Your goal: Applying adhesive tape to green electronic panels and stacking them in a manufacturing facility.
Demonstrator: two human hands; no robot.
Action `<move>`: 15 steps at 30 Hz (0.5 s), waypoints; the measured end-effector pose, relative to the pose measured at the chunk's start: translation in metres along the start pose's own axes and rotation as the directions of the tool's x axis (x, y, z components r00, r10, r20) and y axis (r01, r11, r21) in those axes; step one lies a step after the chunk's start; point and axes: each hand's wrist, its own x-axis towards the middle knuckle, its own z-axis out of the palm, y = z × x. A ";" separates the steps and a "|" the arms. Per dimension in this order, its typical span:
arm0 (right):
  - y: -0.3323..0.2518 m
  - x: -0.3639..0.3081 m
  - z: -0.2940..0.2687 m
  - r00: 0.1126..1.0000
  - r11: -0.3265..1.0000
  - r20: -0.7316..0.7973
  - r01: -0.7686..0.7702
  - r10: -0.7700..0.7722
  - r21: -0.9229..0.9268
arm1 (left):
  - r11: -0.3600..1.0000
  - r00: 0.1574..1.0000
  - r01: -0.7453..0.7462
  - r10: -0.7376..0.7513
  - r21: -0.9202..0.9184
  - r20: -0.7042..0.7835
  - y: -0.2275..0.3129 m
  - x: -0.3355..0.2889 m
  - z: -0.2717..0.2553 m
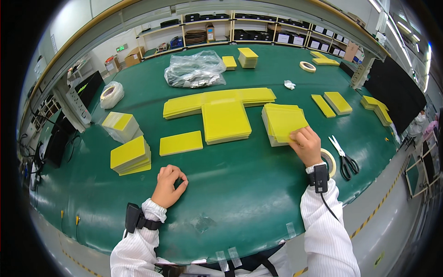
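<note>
My right hand [305,144] pinches the near right corner of a yellow sheet [287,121] on top of a stack [273,138]. The top sheets there lie slightly askew. My left hand [169,184] rests on the green table [221,203] with its fingers curled in and the thumb near the index fingertip; nothing shows in it. Just beyond it lies a low yellow stack [181,143], and to its left a taller, uneven yellow stack [130,153]. Yellow sheets in a T-shaped arrangement [226,121] lie in the middle, between the hands and farther off.
Scissors [344,159] and a tape roll [329,162] lie right of my right wrist. At the back are a clear plastic bag [195,69], yellow stacks [248,58] and another tape roll [307,67]. A wrapped stack [121,125] and a bagged roll [111,94] stand left.
</note>
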 end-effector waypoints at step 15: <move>-0.001 0.005 -0.012 0.995 0.998 -0.082 -0.063 0.063 -0.006 | 1.000 1.000 0.015 -0.015 0.000 0.008 0.003 0.002 -0.001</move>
